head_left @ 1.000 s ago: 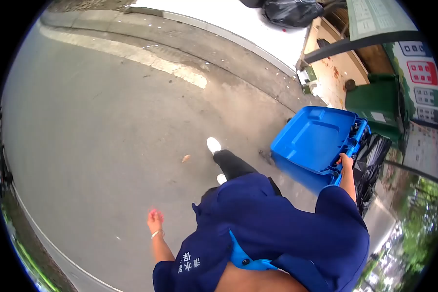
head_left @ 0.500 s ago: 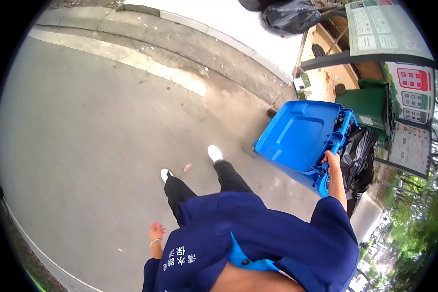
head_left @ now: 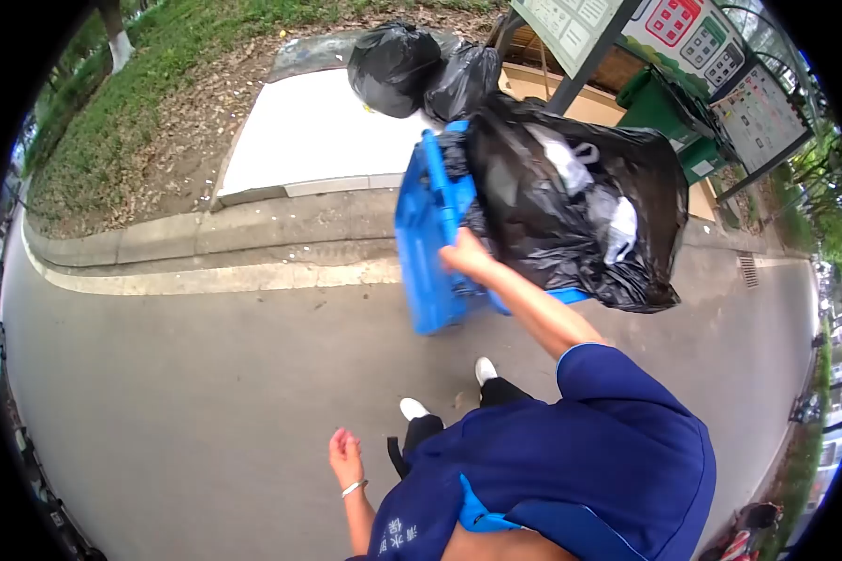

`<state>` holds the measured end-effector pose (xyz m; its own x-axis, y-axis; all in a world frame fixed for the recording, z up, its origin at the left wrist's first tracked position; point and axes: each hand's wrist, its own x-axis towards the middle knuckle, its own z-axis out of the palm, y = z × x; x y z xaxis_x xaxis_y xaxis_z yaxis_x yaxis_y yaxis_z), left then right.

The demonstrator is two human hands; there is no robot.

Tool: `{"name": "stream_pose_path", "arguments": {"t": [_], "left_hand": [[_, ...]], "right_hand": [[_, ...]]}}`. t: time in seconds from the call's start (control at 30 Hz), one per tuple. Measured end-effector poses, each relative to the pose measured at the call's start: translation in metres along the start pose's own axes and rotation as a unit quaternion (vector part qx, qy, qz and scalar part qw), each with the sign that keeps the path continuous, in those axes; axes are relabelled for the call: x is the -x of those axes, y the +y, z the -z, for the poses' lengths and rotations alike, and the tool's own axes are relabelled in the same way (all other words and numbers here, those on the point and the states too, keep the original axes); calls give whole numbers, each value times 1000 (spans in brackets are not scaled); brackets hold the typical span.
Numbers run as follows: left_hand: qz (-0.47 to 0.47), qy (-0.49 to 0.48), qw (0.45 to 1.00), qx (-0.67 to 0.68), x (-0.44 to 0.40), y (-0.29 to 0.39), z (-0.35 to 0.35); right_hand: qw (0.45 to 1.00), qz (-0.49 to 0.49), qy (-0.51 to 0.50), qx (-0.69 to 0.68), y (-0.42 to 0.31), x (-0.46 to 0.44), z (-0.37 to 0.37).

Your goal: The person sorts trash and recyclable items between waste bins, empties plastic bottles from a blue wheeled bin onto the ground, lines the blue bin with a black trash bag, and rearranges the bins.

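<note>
We stretch our right arm forward and inward, our right hand at its end gripping firmly, the fingers partly hidden. Our left forearm hangs lower at our side, pointing ahead; its left hand is free, fingers loosely bent. Our two hands are well apart.
</note>
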<state>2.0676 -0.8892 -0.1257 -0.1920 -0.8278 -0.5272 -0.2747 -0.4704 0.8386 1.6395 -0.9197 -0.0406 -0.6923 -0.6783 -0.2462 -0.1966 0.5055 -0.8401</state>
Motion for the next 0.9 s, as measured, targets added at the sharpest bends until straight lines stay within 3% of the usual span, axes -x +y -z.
{"name": "stream_pose_path", "arguments": {"t": [0.1, 0.23, 0.33, 0.37, 0.43, 0.47, 0.5, 0.57, 0.6, 0.63, 0.7, 0.73, 0.77, 0.8, 0.83, 0.87, 0.9], "left_hand": [[-102, -82, 991, 33, 8, 39, -30], [-166, -141, 976, 20, 28, 88, -78], [-280, -139, 946, -92, 18, 107, -106], [-277, -136, 947, -94, 14, 113, -113], [-423, -122, 870, -223, 4, 129, -130], [-467, -106, 846, -233, -2, 134, -142], [-465, -101, 848, -233, -5, 141, -153], [-457, -65, 849, -258, -7, 153, -177], [-500, -88, 811, -292, -11, 167, -193], [-495, -76, 817, -287, -12, 174, -212], [-514, -43, 795, -320, -13, 189, -252], [-499, 26, 813, -299, -22, 194, -267], [-482, 94, 825, -281, -32, 199, -277], [-445, 136, 850, -247, -39, 209, -281], [-425, 166, 859, -232, -43, 221, -284], [-420, 170, 852, -262, -48, 229, -288], [-411, 171, 846, -294, -53, 237, -296]], "right_hand": [[993, 23, -48, 101, -17, -28, -82], [982, 85, -150, 82, -82, -16, -154], [956, 149, -232, 97, -83, -5, -177], [925, 217, -298, 91, -78, -2, -175], [854, 320, -407, 48, -78, 17, -151], [799, 485, -354, 43, -72, 26, -134], [781, 428, -455, 21, -90, 44, -89], [730, 404, -551, -12, -79, 48, -29], [712, 447, -539, 51, -73, 40, -1], [713, 507, -482, 42, -66, 31, 27], [771, 420, -479, 6, -55, 8, 93], [827, 319, -458, -62, -51, 0, 122], [869, 246, -407, -136, -37, -10, 143], [913, 225, -319, -121, -25, -22, 162], [930, 231, -247, -145, -6, -38, 174], [944, 173, -206, -191, 7, -52, 184], [942, 173, -218, -190, 10, -67, 190]]}}
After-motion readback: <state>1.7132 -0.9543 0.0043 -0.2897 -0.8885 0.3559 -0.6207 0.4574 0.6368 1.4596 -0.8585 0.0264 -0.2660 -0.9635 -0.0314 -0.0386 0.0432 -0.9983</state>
